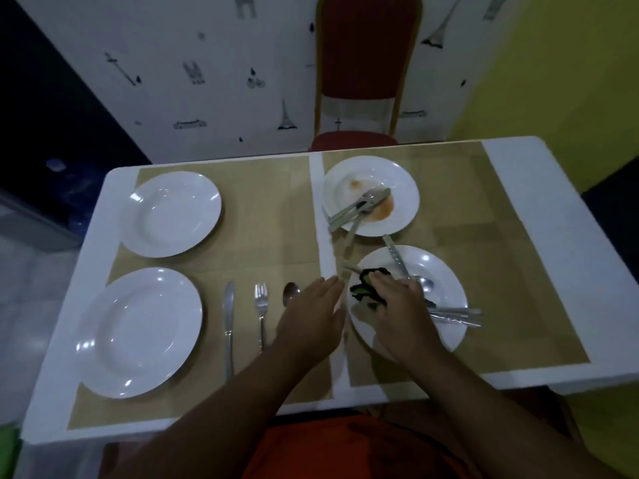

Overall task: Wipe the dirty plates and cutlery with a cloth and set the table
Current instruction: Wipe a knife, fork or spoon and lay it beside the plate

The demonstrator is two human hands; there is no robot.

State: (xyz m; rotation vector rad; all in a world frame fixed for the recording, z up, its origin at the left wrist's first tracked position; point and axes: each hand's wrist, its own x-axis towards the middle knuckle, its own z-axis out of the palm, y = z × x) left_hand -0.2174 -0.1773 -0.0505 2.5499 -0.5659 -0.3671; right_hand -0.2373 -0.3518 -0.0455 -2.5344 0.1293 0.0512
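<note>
Four white plates (pixel 138 333) are counted. One crumpled black-green cloth (pixel 366 288) is gripped by the right hand (pixel 397 305) on the plate (pixel 446 271) beneath it; the left hand (pixel 311 319) is held flat alongside.

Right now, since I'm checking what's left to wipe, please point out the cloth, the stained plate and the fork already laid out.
cloth (pixel 361 292): head view, on its dark folds.
stained plate (pixel 409 195): head view, on its bare right rim.
fork (pixel 261 300): head view, at the base of its tines.
</note>
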